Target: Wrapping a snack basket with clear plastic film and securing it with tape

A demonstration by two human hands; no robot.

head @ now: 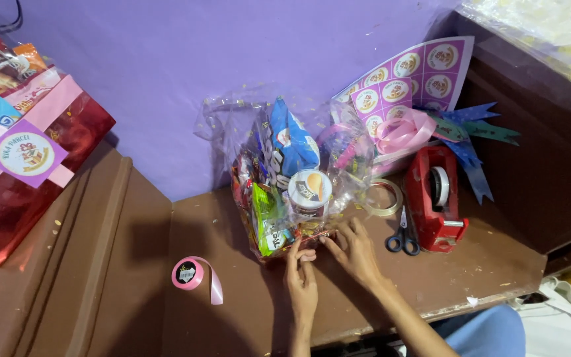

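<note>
Both hands work at the front bottom edge of a snack hamper wrapped in clear cellophane [285, 178]. Left hand [301, 277] has its grip pinched shut, fingertips [302, 254] pressing the wrap against the hamper's base. Right hand [353, 250] lies half open, fingers spread flat on the wrap just beside the left one, holding nothing else. Hamper stands on the brown counter [232, 311] against the purple wall [166, 79], with a blue snack bag and a round can inside. Right of it lie a clear tape roll [383, 197], black scissors [402, 235] and a red tape dispenser [434, 198]. Left, well apart, sits a pink ribbon spool [190, 273]
</note>
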